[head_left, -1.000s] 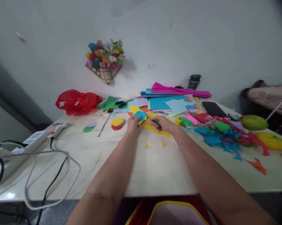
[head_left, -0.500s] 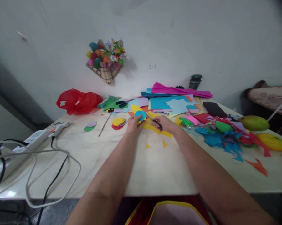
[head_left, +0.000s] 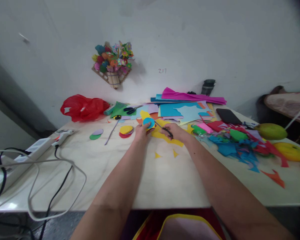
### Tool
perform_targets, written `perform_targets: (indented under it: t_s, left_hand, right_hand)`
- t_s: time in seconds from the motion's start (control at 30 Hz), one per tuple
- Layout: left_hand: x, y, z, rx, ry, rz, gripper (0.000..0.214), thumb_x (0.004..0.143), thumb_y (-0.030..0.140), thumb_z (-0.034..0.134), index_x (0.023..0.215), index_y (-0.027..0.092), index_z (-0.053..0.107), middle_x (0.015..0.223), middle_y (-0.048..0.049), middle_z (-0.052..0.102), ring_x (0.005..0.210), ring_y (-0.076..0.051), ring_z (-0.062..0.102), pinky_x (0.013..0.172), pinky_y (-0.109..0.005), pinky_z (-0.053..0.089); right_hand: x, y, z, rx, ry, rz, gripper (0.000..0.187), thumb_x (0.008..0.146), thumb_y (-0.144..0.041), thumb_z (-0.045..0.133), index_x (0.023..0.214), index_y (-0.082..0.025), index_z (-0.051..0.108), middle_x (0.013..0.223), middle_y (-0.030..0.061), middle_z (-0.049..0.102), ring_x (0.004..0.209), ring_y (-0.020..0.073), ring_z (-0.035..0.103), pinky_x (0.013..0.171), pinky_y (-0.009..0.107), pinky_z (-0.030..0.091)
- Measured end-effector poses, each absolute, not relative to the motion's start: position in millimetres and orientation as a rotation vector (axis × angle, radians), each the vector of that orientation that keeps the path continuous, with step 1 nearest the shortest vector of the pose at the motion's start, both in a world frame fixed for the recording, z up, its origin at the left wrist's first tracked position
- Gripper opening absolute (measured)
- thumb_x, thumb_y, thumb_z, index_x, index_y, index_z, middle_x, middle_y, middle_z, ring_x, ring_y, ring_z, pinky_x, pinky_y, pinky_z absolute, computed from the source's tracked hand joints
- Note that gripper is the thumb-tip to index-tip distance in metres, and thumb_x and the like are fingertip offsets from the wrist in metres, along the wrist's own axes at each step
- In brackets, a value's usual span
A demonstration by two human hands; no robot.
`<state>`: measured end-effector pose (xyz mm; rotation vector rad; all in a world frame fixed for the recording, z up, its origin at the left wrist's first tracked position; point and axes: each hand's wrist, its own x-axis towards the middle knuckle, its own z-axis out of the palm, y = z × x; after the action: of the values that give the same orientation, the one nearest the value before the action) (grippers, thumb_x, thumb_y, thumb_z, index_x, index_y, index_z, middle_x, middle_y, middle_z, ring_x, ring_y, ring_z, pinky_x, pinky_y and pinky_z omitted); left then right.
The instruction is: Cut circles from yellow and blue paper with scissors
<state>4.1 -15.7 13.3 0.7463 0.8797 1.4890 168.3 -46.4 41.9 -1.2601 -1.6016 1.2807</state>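
Observation:
Between the fingers of my left hand a blue paper circle lies against a piece of yellow paper. My right hand grips dark-handled scissors, whose blades reach left to the edge of the yellow paper. Whether the blades are parted is too small to tell. Under the hands rests a larger yellow sheet, and two small yellow scraps lie nearer me. To the left is a stack of yellow circles on red ones, with a purple and a green circle farther left.
A second pair of scissors lies behind, near a red plastic bag. Colored sheets are piled at the back. Paper scraps, a dark tablet-like object and a mango occupy the right. A power strip and cables are left.
The blue circle and yellow paper in my left hand have shifted and turned very slightly. My right hand keeps the scissors at nearly the same spot.

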Motion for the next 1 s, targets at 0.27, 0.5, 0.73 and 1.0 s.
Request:
perform_targets:
  t_s: [0.27, 0.5, 0.73, 1.0]
  left_hand:
    - [3.8, -14.8, 13.3, 0.739, 0.879, 1.485, 0.017, 0.067, 0.015, 0.078, 0.081, 0.012, 0.067, 0.082, -0.0082, 0.073, 0.076, -0.021, 0.073, 0.066, -0.028, 0.061]
    - [3.1, -17.2, 14.0, 0.755, 0.863, 1.479, 0.016, 0.066, 0.015, 0.078, 0.078, 0.012, 0.068, 0.079, -0.0078, 0.073, 0.076, -0.019, 0.073, 0.065, -0.026, 0.061]
    - [5.3, -20.4, 16.0, 0.775, 0.859, 1.444, 0.012, 0.067, 0.013, 0.077, 0.076, 0.013, 0.069, 0.078, -0.0078, 0.072, 0.076, -0.020, 0.073, 0.063, -0.025, 0.060]
    - [7.4, -21.1, 16.9, 0.741, 0.884, 1.445, 0.014, 0.065, 0.012, 0.077, 0.076, 0.013, 0.069, 0.079, -0.0081, 0.072, 0.079, -0.022, 0.073, 0.067, -0.029, 0.060]
  right_hand:
    - [167.9, -43.6, 37.9, -1.269, -1.604, 1.266, 0.039, 0.071, -0.033, 0.081, 0.057, -0.019, 0.047, 0.042, -0.0079, 0.041, 0.037, 0.0049, 0.034, 0.036, 0.019, 0.031]
    - [167.2, -46.9, 41.7, -1.307, -1.552, 1.309, 0.030, 0.072, -0.026, 0.078, 0.062, -0.018, 0.051, 0.043, -0.0074, 0.044, 0.036, 0.0061, 0.037, 0.034, 0.020, 0.030]
    - [169.1, -47.9, 39.3, -1.294, -1.573, 1.289, 0.027, 0.078, -0.029, 0.072, 0.064, -0.018, 0.051, 0.044, -0.0062, 0.048, 0.035, 0.0066, 0.042, 0.034, 0.019, 0.029]
    - [167.4, -49.5, 40.5, -1.304, -1.566, 1.279, 0.026, 0.076, -0.029, 0.070, 0.064, -0.019, 0.050, 0.043, -0.0069, 0.046, 0.034, 0.0062, 0.041, 0.034, 0.019, 0.026]
